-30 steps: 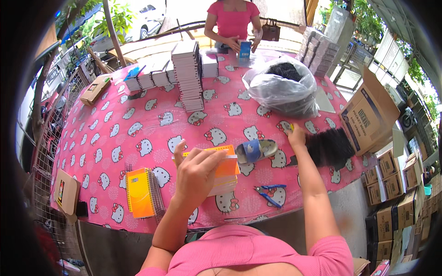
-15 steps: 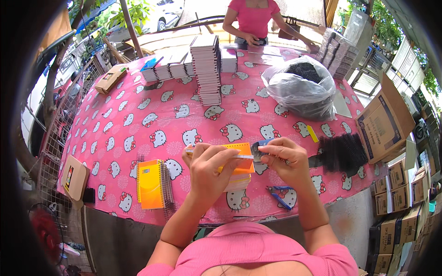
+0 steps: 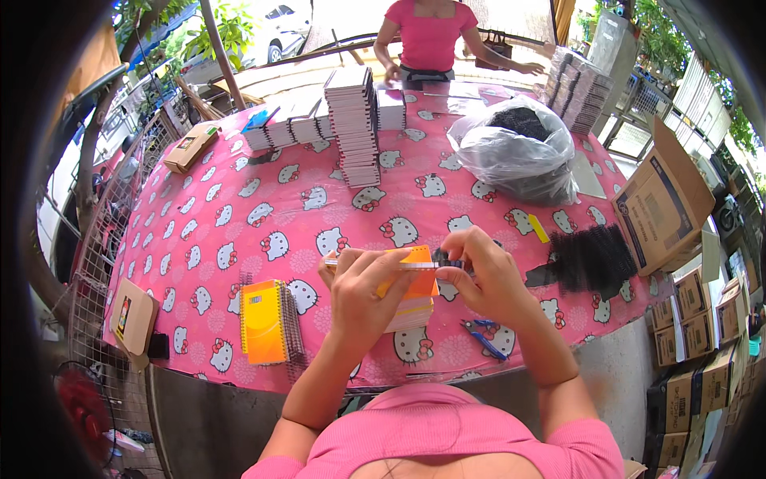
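My left hand (image 3: pixel 365 291) grips an orange-covered notebook (image 3: pixel 411 283) held up over the table's near edge. My right hand (image 3: pixel 483 275) pinches a small black spiral binding (image 3: pixel 447 259) against the notebook's right edge. Under the hands lies a stack of white pages (image 3: pixel 408 315). A pile of black spiral bindings (image 3: pixel 590 257) lies to the right of my right hand. A finished orange spiral notebook (image 3: pixel 267 321) rests on the table to the left of my left hand.
The pink cartoon-cat tablecloth (image 3: pixel 239 215) covers the table. A tall stack of notebooks (image 3: pixel 355 124) and lower stacks stand at the back. A clear bag of black bindings (image 3: pixel 523 148), blue pliers (image 3: pixel 483 335) and open cardboard boxes (image 3: pixel 662 199) are at right. Another person in pink (image 3: pixel 431 36) works opposite.
My right hand came back from the right side of the table to the notebook with a binding. Both hands now meet at the notebook, held higher and closer.
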`<state>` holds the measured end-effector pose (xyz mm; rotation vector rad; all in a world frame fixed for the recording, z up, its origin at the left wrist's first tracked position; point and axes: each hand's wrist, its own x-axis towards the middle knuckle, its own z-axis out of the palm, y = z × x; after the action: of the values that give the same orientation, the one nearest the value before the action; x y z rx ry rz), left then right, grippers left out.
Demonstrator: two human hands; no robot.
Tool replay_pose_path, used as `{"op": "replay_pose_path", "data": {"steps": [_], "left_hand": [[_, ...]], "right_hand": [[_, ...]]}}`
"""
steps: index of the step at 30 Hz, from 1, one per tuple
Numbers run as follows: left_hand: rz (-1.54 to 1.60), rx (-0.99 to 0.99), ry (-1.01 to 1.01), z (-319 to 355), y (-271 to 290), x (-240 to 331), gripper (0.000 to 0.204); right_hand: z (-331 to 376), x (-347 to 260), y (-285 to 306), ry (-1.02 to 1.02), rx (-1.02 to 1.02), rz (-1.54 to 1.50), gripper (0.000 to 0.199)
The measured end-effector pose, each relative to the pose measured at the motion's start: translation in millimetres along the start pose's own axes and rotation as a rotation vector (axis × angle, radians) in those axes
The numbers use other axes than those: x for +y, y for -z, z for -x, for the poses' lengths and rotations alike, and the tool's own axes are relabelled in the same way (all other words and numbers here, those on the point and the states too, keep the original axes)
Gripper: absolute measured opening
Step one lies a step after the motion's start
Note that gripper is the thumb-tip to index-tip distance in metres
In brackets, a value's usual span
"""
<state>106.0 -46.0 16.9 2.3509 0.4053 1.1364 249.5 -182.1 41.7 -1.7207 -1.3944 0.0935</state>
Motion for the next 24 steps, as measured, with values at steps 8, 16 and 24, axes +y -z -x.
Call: {"op": "replay_pose_path", "data": {"steps": [8, 16, 24], "left_hand": [[-0.012, 0.032, 0.005, 5.6, 0.5, -1.7, 0.020], [0.004, 0.052, 0.012, 4.5, 0.5, -0.8, 0.018], [0.015, 0.063, 0.017, 5.4, -1.7, 1.1, 0.019]], "right_hand": [[1.2, -6.8, -7.0, 0.142, -0.008, 0.210, 0.017], [-3.1, -15.4, -7.7, 0.110, 0.080, 0.155, 0.012], [0.5, -5.8, -6.2, 0.071, 0.006, 0.076, 0.018]]}}
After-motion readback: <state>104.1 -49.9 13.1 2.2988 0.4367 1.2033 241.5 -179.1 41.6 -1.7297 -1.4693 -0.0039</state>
